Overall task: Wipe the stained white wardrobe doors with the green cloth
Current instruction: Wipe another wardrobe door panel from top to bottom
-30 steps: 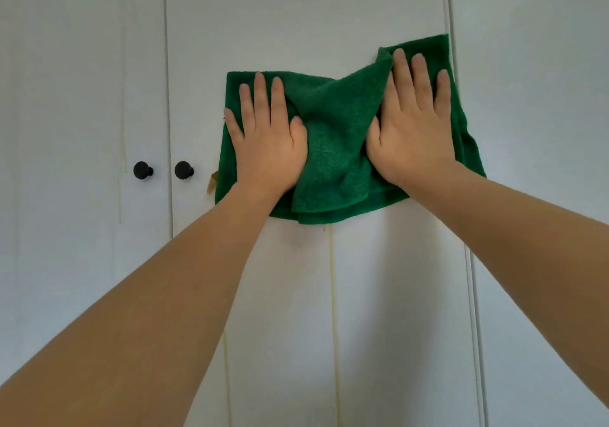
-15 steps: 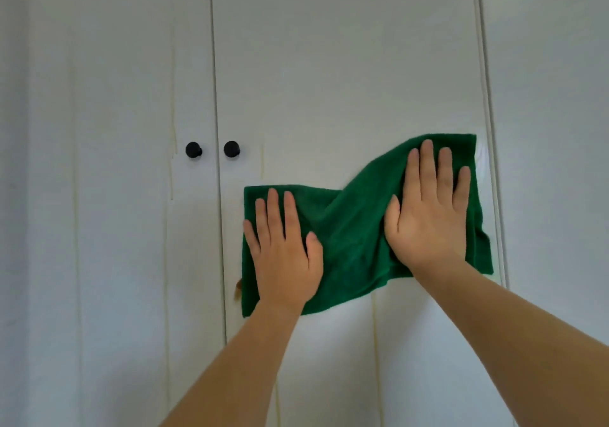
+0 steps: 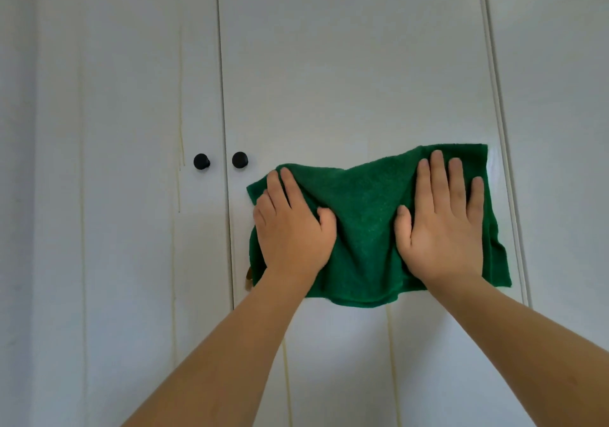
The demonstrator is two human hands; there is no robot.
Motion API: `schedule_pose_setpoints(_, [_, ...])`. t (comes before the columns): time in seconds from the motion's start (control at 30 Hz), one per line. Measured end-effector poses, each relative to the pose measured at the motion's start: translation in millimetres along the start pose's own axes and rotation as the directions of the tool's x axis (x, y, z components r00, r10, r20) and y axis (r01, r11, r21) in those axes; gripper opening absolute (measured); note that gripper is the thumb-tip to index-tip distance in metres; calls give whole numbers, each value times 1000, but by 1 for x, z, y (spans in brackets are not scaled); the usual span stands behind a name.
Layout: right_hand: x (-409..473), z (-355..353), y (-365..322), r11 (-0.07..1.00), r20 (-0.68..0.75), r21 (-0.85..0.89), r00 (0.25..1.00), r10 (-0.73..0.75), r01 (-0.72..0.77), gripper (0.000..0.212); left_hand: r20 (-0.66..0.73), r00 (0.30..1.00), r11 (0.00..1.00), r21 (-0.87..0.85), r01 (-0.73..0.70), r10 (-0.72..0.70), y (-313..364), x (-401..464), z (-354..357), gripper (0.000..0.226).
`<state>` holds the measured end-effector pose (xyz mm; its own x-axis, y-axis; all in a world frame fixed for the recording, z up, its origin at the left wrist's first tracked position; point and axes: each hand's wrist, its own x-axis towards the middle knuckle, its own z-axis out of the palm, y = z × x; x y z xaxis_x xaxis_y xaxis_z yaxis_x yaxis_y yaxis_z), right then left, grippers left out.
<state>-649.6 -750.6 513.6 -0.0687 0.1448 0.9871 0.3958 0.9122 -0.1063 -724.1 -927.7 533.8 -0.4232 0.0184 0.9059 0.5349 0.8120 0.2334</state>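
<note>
2 hands (image 3: 293, 229) (image 3: 441, 225) flat on green cloth (image 3: 362, 215), door (image 3: 346, 64) edge right

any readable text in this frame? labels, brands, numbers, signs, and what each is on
None: no text, label, brand, number or sign shows.
Green cloth: plain terry, no tag or print in view.
Wardrobe doors: plain white, only yellowish drip streaks.
Two black knobs: unmarked.
Small brownish thing at the cloth's lower left edge: too small to tell what it is.
</note>
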Motion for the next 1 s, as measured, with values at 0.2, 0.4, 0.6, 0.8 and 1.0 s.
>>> schedule_pose_setpoints(0.2, [1, -2, 0, 1000, -5, 0, 1000, -1, 1, 69, 24, 996, 996, -1, 90, -90, 27, 62, -28, 84])
schedule_pose_setpoints(0.4, [1, -5, 0, 1000, 37, 14, 999, -5, 4, 69, 128, 991, 999, 29, 43, -46, 20, 8, -27, 82])
schedule_pose_setpoints(0.6, [0, -6, -1, 1000, 35, 24, 999, -4, 4, 68, 194, 978, 993, -75, 92, -76, 36, 87, -48, 93])
schedule_pose_setpoints(0.8, [2, -4, 1, 1000, 49, 14, 998, -27, 27, 66, -166, 961, 969, -77, -237, 222, 27, 37, 11, 79])
schedule_pose_setpoints(1.0, [-3, -4, 4, 995, 76, 11, 992, -100, 99, 66, -129, 899, 905, -25, -426, 419, -10, -12, 34, 78])
